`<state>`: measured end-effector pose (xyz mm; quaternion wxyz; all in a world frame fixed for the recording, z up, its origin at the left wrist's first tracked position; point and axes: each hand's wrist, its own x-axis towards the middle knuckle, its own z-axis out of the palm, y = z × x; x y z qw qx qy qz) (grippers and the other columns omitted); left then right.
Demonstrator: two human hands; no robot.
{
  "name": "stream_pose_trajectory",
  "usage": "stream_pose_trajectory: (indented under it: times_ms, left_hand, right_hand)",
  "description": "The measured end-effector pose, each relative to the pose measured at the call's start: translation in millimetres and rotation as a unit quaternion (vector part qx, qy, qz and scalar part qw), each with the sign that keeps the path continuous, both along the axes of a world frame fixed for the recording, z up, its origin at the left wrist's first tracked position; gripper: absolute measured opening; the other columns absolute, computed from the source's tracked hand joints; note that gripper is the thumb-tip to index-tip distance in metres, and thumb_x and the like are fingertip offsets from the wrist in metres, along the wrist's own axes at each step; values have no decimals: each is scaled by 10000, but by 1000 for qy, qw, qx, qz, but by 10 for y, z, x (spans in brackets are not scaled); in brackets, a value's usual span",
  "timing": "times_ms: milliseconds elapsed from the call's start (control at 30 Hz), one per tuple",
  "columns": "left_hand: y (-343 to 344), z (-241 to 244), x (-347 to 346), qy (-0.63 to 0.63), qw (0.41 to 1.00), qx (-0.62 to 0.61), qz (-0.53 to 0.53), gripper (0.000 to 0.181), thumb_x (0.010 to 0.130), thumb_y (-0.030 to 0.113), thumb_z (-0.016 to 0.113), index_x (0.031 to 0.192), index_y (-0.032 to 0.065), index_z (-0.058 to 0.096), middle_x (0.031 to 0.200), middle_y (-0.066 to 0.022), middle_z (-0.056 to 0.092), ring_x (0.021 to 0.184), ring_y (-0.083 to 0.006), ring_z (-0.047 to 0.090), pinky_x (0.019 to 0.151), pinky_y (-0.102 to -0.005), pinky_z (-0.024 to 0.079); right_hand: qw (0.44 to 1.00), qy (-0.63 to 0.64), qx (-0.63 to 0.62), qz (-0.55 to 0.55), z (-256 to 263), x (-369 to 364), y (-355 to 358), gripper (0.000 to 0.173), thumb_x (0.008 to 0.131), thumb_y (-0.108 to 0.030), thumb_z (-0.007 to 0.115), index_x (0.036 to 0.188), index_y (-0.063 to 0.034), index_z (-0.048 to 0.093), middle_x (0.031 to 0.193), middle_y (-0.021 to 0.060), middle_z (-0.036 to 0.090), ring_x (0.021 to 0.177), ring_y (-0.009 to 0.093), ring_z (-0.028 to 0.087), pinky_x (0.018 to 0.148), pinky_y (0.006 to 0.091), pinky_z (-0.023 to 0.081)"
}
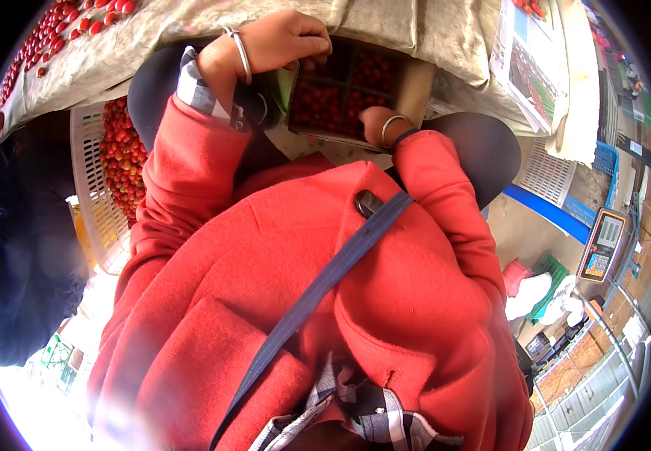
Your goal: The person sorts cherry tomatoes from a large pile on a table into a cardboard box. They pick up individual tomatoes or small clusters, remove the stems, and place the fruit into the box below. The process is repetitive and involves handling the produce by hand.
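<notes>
Between my knees stands a cardboard box split by dividers into compartments. Red cherry tomatoes lie in several of them; the far left compartment is in deep shade. My left hand, with a bangle at the wrist, hovers over the box's far left corner, fingers curled down. Whether it holds anything is hidden. Lower down, my right hand reaches over the near right side of the box, close to the tomatoes there. Its fingertips bend inward out of sight, so its grip does not show.
A cloth-covered table edges the box, with loose tomatoes at its left. A white plastic basket of tomatoes stands by my left leg. Another person is at far left. Printed sheets and a scale display are at right.
</notes>
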<state>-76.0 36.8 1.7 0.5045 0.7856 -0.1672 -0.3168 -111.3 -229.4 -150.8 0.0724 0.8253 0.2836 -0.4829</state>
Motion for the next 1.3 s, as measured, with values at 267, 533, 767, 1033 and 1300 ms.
stream_pose_trajectory:
  times_ms: [267, 533, 767, 1033, 1300]
  left_hand:
    - [-23, -22, -1, 34, 995, -80, 52, 241, 902, 163, 514, 1062, -4, 583, 879, -89, 644, 788, -170, 617, 676, -284, 491]
    - [-45, -57, 17, -6, 998, -58, 26, 290, 940, 226, 485, 1135, 32, 578, 907, -33, 660, 799, -79, 596, 652, -200, 464]
    - [-11, 17, -4, -39, 995, -91, 16, 271, 921, 168, 502, 1102, -19, 579, 884, -80, 654, 797, -138, 610, 699, -262, 496]
    - [-56, -6, 15, -29, 995, -86, 27, 271, 911, 150, 517, 1095, -41, 574, 876, -111, 650, 789, -159, 612, 703, -285, 500]
    - [-36, -15, 22, -74, 995, -59, 10, 270, 903, 153, 525, 1085, -38, 581, 866, -116, 649, 783, -173, 614, 702, -295, 499]
  right_hand:
    - [990, -54, -18, -129, 459, 39, 126, 286, 759, -74, 490, 989, 10, 638, 1049, 270, 601, 1008, 409, 573, 879, 425, 464]
    - [970, 18, 202, -135, 161, -121, 357, 323, 746, -148, 537, 1002, 28, 624, 1033, 265, 606, 991, 402, 577, 870, 426, 461]
    - [928, -147, 321, -121, 325, 44, 96, 351, 769, -36, 445, 1080, -16, 606, 1011, 251, 613, 989, 377, 582, 886, 410, 458]
    - [959, -169, 186, -128, 475, 343, -217, 292, 791, -41, 499, 1051, -43, 631, 1029, 214, 628, 992, 365, 588, 861, 400, 470]
    - [999, 32, 38, -20, 260, 62, 32, 282, 701, -57, 511, 933, -7, 664, 1002, 233, 626, 969, 380, 593, 846, 410, 473]
